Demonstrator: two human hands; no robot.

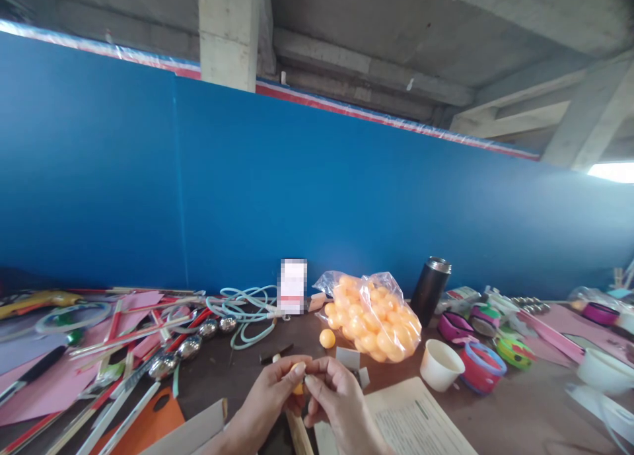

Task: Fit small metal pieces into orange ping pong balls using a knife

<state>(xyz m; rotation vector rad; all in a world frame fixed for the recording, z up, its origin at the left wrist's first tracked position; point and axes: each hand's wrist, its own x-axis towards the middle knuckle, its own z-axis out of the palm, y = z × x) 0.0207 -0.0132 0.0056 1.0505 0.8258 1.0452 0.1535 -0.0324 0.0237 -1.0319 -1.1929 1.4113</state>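
Head view: two hands meet at a small orange piece

From this end I see the left hand [277,384] closed on an orange piece [298,387], low in the middle, just above the counter [498,417]. The right hand [337,394] meets it with bent fingertips; whether that grip is shut on the piece or only steadying it, I cannot tell. I take the two-handed hold as a way to keep something small from slipping, near the body for control. The fingers hide most of its shape.

Beyond the hands, a clear bag [369,326] of orange balls sits near, with one loose ball [327,339] beside it, probably for easy reach. The bag seems to stop the rest rolling. A page [416,415] lies right of the hands; a cup [442,366] and a flask [430,286] stand past it.

The counter is dark brown and crowded: sticks, pink sheets [24,382] and metal balls [189,347] at left, a coiled cord [242,310] near the back. Behind rises a blue partition [317,197], and above it a bare concrete pillar [228,32] and ceiling [356,19].
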